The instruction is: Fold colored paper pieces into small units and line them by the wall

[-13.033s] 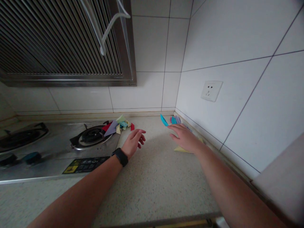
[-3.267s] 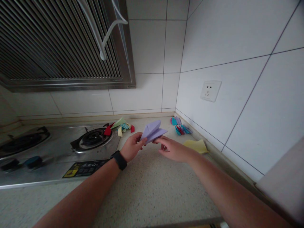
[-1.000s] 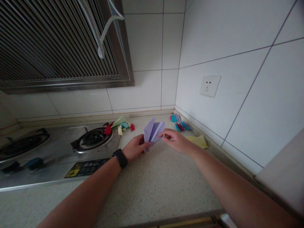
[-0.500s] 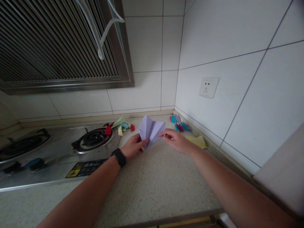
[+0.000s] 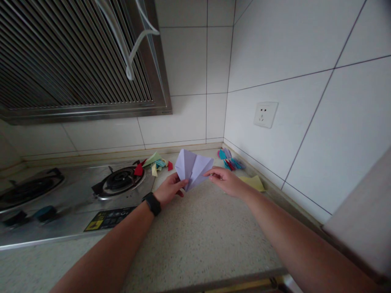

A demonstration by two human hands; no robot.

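At centre, the creased folded paper is plain lavender; the stone-like tabletop below, greyish, dark-speckled; the paper sheet centre-right, pale yellow.

A: Looking at what kind of place here?

B: Looks like a kitchen, easily. Check the steel gas cooktop on the left, with black burners and knobs along the front.

A: See anything else to back up kitchen?

B: Yep, look above the cooktop for a slatted range hood. Add a speckled countertop running into the corner, white wall tiles behind it, plus a power socket on the right-hand wall.
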